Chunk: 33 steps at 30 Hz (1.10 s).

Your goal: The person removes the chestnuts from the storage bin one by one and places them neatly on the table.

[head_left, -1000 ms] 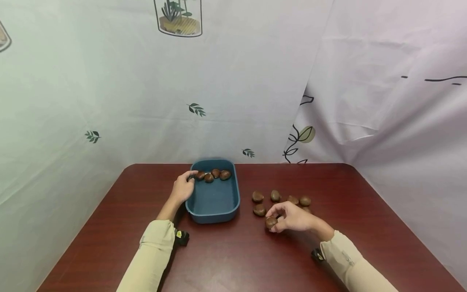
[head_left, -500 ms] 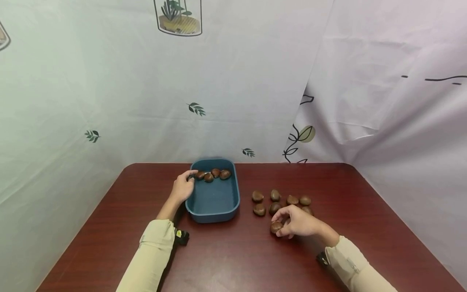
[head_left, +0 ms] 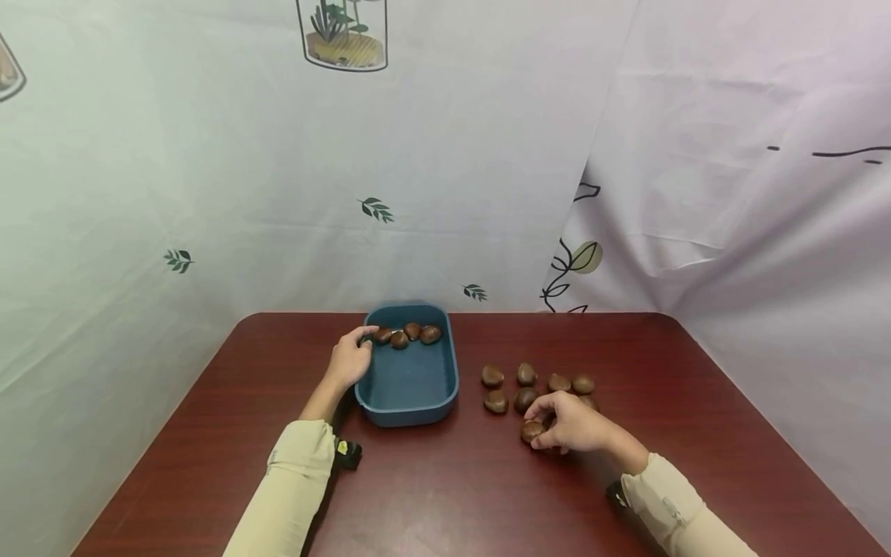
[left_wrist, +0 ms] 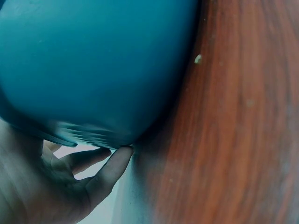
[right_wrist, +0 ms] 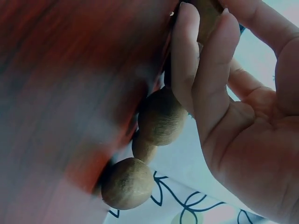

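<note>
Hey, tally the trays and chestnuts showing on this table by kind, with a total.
Blue tray: 1
Chestnuts: 12 visible, 4 inside it, 8 outside
Total: 13, though the right hand may hide more

Pale cloth [head_left: 452, 155] hangs behind and beside the reddish-brown table [head_left: 431, 495] (the cloth creases at the table's right), with printed leaf sprigs [head_left: 377, 210] and, high above the table, a printed jar [head_left: 346, 50]
</note>
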Each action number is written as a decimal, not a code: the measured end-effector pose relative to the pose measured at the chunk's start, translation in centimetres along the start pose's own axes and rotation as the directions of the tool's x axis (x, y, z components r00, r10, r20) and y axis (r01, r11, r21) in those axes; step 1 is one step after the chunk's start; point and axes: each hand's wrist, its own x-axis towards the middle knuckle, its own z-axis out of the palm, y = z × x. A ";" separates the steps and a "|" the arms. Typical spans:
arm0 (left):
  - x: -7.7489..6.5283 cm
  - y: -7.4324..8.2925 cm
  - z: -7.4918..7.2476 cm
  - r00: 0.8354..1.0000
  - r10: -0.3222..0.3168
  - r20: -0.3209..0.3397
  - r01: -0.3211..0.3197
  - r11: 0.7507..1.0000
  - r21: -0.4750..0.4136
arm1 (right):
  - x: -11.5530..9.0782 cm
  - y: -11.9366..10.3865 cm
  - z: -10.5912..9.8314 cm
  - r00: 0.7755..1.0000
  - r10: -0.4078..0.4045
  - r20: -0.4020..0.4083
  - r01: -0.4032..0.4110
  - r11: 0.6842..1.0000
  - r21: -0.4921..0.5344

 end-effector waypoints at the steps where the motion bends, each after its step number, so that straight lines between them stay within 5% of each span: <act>1: 0.0 0.0 0.0 1.000 0.000 -0.002 0.000 1.000 0.000 | 0.0 0.0 0.0 1.000 0.003 -0.005 -0.003 1.000 -0.010; 8: 0.0 0.1 0.1 1.000 0.000 0.001 0.000 1.000 0.006 | -0.3 -0.6 -0.7 0.999 -0.020 -0.050 0.015 0.995 -0.098; 14: 0.1 0.1 0.1 1.000 0.006 0.000 -0.006 1.000 0.007 | -0.5 -2.4 -2.7 0.984 -0.059 -0.167 0.026 0.981 -0.194; 18: 0.0 -0.1 0.1 1.000 0.005 -0.010 -0.005 1.000 0.005 | 0.5 -3.9 -3.0 0.986 -0.080 -0.145 0.053 0.983 -0.177; 29: -0.3 -0.2 0.2 1.000 -0.012 0.011 0.012 1.000 -0.007 | 6.1 -7.4 1.8 0.994 -0.109 -0.003 0.109 0.994 0.031; 33: -0.3 0.0 0.0 1.000 -0.002 -0.005 0.002 1.000 -0.012 | 8.4 -8.6 3.5 0.992 -0.125 -0.031 0.122 0.989 -0.088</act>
